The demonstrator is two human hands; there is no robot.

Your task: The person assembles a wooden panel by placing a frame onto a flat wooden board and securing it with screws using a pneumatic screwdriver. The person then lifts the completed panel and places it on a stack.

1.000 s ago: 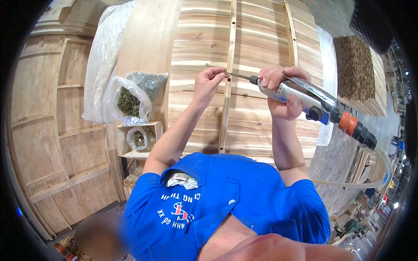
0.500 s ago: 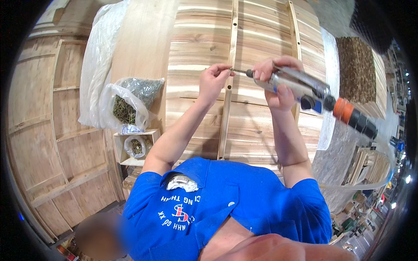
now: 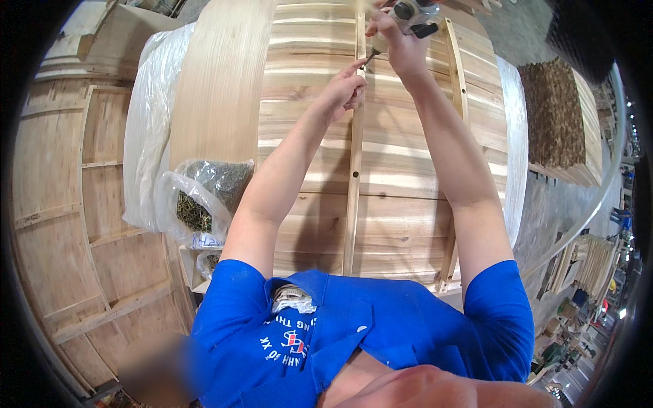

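Note:
At the far end of a long wooden strip [image 3: 354, 146], my right hand [image 3: 403, 51] is closed around a power screwdriver [image 3: 411, 12]. The tool is partly cut off by the top edge, and its dark bit [image 3: 371, 59] slants down to the strip. My left hand [image 3: 345, 92] is beside the bit's tip, index finger stretched to it and the other fingers curled in. Whatever is between its fingertips is too small to make out. The strip lies across a panel of wooden boards [image 3: 306, 146] and has dark holes along it.
A second strip [image 3: 457, 81] runs along the panel's right. On the left are a plastic bag of screws [image 3: 194, 211], a small wooden box [image 3: 192, 268] and plastic-wrapped boards [image 3: 146, 136]. A wood stack [image 3: 561, 122] and a clear hose [image 3: 578, 228] are on the right. A blurred person [image 3: 160, 370] is at lower left.
Both hands have moved farther away along the strip, to another spot. The screwdriver has swung from pointing left to pointing toward me and down. My left index finger is now more stretched out.

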